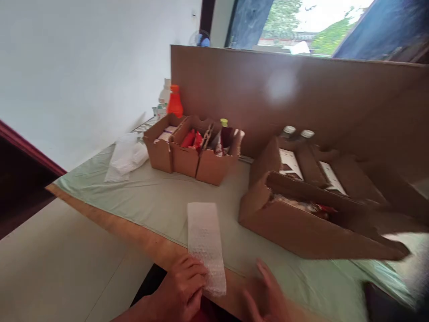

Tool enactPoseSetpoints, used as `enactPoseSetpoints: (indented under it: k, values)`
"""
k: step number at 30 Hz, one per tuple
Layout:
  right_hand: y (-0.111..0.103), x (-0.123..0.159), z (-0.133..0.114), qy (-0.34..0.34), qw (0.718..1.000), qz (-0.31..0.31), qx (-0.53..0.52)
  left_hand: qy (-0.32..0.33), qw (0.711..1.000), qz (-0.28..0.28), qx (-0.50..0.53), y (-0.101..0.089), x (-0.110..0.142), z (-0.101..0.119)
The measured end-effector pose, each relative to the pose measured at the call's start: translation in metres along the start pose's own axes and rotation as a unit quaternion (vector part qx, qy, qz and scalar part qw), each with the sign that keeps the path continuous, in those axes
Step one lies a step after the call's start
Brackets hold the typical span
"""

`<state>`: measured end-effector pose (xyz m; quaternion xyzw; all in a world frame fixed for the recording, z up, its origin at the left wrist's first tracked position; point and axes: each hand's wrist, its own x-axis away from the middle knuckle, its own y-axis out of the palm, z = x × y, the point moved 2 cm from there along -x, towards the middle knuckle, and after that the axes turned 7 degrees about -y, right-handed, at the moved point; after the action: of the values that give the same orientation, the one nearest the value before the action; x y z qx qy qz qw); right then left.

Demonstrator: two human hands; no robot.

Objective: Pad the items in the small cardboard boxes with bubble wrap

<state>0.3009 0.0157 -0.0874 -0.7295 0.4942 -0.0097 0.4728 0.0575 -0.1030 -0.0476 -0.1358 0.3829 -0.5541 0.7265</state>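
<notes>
A narrow strip of white bubble wrap [204,232] lies on the green-covered table near its front edge, its near end sticking out past the edge. My left hand [187,284] has its fingers curled closed on the left side of that near end. To the right of the strip, my right hand [266,295] is apart from it, slightly blurred, with thumb and fingers spread and nothing between them. The nearest thing beyond my right hand is a long brown cardboard box [301,223] with small items inside, partly hidden by its walls.
Three cardboard bins [186,161] hold red packets and other packages. Behind them stand an orange bottle [174,102] and pale bottles. More bubble wrap [125,156] lies at the left. A tall cardboard panel [234,85] closes off the back. Two white-capped bottles [288,130] stand at right.
</notes>
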Motion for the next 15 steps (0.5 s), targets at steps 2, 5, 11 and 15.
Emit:
enactPoseSetpoints:
  k: [2, 5, 11, 15]
  values:
    - [0.011, 0.007, -0.015, -0.078, 0.995, -0.049, 0.03, -0.009, 0.999, -0.031, 0.016, 0.006, 0.003, 0.002]
    - [0.019, 0.006, -0.033, -0.131, 0.986, -0.085, 0.055, -0.037, 0.996, -0.076, 0.018, 0.0, 0.012, -0.003]
    - [0.022, 0.004, -0.05, -0.159, 0.977, -0.141, 0.008, -0.063, 0.988, -0.139, -0.034, -0.015, 0.035, -0.017]
    - [0.022, 0.007, -0.059, -0.166, 0.971, -0.17, 0.013, -0.057, 0.988, -0.138, -0.039, -0.014, 0.04, -0.023]
